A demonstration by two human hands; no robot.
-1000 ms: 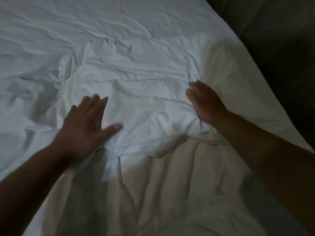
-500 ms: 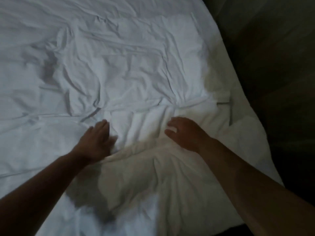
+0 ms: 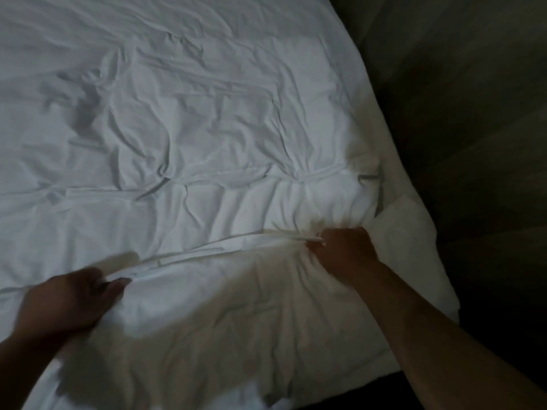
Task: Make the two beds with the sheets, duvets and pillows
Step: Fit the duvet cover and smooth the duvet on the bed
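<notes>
1. The crumpled white padded duvet [image 3: 207, 128] covers most of the frame, from the upper left down to the lower centre. Its long folded hem [image 3: 225, 242] runs across the lower middle, from left to right.
2. The left hand [image 3: 68, 303], at the lower left, is blurred. Its thumb and curled fingers appear to pinch the near end of that hem.
3. The right hand [image 3: 343, 253], at the centre right, is bunched into a fist around the other end of the hem, and the cloth gathers into radiating creases there.
4. The pale mattress corner [image 3: 414, 229] shows bare just right of the right hand. The dark floor [image 3: 473, 113] fills the right side.
5. Step in hand, as I judge it: spreading the duvet over this bed, with both hands set on its edge.
6. The next move likely calls for an even pull on both ends, drawing the hem taut and square to the mattress corner, before the creases higher up are flattened.
</notes>
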